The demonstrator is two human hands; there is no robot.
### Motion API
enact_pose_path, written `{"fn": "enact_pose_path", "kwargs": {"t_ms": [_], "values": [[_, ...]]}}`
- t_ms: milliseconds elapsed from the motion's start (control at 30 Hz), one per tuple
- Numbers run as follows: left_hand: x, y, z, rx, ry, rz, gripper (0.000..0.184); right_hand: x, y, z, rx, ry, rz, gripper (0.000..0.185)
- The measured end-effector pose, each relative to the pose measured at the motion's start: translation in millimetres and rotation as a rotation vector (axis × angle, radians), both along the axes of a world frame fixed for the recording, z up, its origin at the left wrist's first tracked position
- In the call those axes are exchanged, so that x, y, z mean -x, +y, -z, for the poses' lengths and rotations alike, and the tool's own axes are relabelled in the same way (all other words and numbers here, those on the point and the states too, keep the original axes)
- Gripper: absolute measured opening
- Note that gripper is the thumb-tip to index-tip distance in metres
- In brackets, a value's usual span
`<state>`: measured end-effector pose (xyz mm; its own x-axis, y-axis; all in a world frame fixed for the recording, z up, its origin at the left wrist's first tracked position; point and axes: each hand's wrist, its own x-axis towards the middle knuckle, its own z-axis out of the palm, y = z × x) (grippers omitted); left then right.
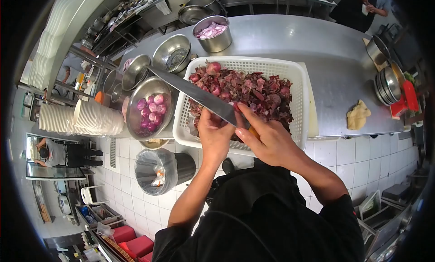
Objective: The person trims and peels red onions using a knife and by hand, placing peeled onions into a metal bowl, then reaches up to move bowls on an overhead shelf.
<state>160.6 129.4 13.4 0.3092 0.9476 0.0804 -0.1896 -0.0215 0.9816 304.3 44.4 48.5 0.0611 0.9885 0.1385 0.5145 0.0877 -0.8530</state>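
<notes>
A large knife (195,93) lies slantwise over the near left part of a white perforated basket (299,94), its tip toward the upper left. My right hand (272,142) is closed around its yellowish handle, index finger and thumb stretched along the near end. Beside it my left hand (215,137) is closed near the blade's lower edge; what its fingers hold is hidden behind the blade. A small reddish onion piece (235,106) shows by my right fingertip. Red onions (213,68) and many dark red skins (258,87) fill the basket.
Left of the basket stand a bowl (131,110) of peeled purple onions and more steel bowls (172,53). A pot (213,44) of cut onion is behind. A yellowish cloth (358,115) lies right. Below is a lined bin (156,171). Another person (358,10) stands across the counter.
</notes>
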Motion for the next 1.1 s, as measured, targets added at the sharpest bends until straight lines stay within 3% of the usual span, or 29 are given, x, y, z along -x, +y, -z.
{"fn": "enact_pose_path", "kwargs": {"t_ms": [67,267,400,500,600,733,933,1033,1100], "values": [[2,-2,7,0.006,0.012,0.024,0.038,0,4,5,0.000,-0.012,0.023,0.060],[1,-3,6,0.118,-0.167,0.068,0.037,-21,17,23,0.250,0.289,0.096,0.065],[9,5,11,0.160,-0.209,0.078,0.038,-23,9,1,0.364,0.204,0.120,0.069],[10,6,11,0.109,-0.209,0.126,0.039,-16,0,-8,0.264,0.174,0.018,0.070],[7,5,3,0.077,-0.135,0.096,0.039,-6,-2,7,-0.024,-0.031,0.015,0.069],[8,5,3,0.078,-0.071,0.089,0.044,-5,-3,-1,0.038,0.011,-0.043,0.063],[10,4,4,0.046,-0.094,0.084,0.045,5,0,5,-0.080,-0.003,0.008,0.059],[18,7,19,0.013,-0.151,0.174,0.046,5,5,12,-0.088,0.136,0.036,0.056],[20,8,25,0.032,-0.242,0.191,0.046,-3,8,6,0.196,0.434,0.004,0.053]]}}
